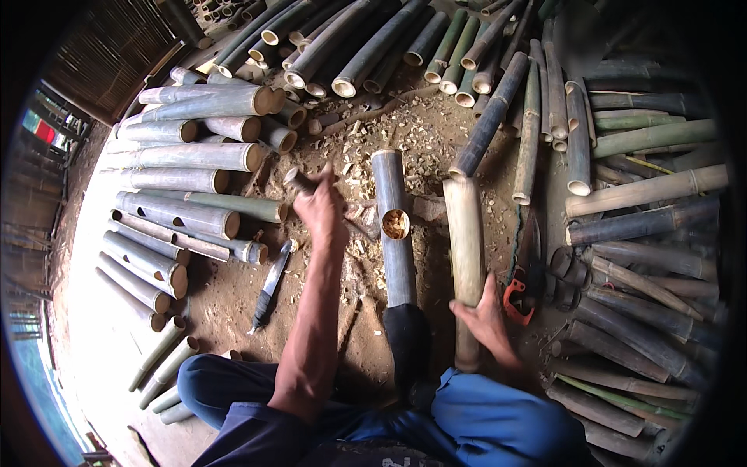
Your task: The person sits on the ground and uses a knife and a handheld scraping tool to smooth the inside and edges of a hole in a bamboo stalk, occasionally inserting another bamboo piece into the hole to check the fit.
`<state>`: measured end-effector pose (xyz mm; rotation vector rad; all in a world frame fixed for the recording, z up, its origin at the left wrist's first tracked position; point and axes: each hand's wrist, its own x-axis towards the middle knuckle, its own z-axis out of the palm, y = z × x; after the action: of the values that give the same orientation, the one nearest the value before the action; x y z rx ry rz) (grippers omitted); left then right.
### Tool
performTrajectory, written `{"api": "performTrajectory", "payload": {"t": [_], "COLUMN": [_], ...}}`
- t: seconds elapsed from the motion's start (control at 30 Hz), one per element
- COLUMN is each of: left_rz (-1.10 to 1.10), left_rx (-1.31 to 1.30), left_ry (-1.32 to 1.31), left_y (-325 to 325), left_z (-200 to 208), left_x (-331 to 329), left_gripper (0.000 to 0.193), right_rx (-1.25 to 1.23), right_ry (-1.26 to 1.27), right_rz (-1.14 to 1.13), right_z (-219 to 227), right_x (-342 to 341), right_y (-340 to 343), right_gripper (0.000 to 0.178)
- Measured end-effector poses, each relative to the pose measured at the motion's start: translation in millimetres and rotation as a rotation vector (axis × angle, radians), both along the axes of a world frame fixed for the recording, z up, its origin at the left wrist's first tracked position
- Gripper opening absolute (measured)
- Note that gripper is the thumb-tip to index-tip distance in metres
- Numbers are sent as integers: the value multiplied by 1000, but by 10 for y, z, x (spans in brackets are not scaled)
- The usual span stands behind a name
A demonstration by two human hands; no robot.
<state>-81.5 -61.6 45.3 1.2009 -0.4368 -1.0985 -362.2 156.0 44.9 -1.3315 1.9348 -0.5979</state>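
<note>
A dark bamboo tube (397,268) lies lengthwise in front of me, its lower end against a black-covered foot (406,342). A round hole (394,224) in its upper face has pale chips inside. To the left of the tube, my left hand (323,208) is closed around a short dark cylindrical handle (299,181); whatever joins it lower down is hard to make out. On the right, my right hand (486,315) grips the lower part of a thick pale wooden club (464,241), which stands roughly parallel to the tube and apart from it.
A knife (271,288) with a black-wrapped handle lies left of my forearm. An orange-handled tool (517,300) rests right of the club. Cut bamboo tubes (187,159) are piled left, more bamboo poles (373,47) lie beyond, and others (646,194) crowd the right. Wood chips (354,152) litter the dirt.
</note>
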Motion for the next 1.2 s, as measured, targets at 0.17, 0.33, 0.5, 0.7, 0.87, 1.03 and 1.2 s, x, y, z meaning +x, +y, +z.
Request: {"api": "performTrajectory", "payload": {"t": [0.17,0.33,0.5,0.7,0.87,1.03,1.2], "left_rz": [-117,-140,-80,-178,-336,-540,-911], "left_rx": [479,618,683,353,213,137,-110], "left_ry": [-87,-166,-380,-645,-522,-484,-238], "left_y": [508,919,1048,854,659,420,-35], "left_z": [-825,-1300,-1218,-1198,-693,-244,547], "left_x": [491,586,788,833,363,-39,-876], "left_gripper": [16,19,50,43,30,29,71], "right_rx": [247,-200,-28,-33,-214,-345,-479], "right_ry": [159,109,-273,-534,-491,-729,-719], "right_rz": [46,-50,-333,-581,-664,-596,-359], "right_z": [-707,-625,-1039,-1405,-1064,-283,-1], "right_x": [-278,-239,-230,-495,-756,-492,133], "right_y": [590,-687,-2314,-3220,-3134,-2551,-1420], "right_gripper": [91,63,71,138,102,51,70]}}
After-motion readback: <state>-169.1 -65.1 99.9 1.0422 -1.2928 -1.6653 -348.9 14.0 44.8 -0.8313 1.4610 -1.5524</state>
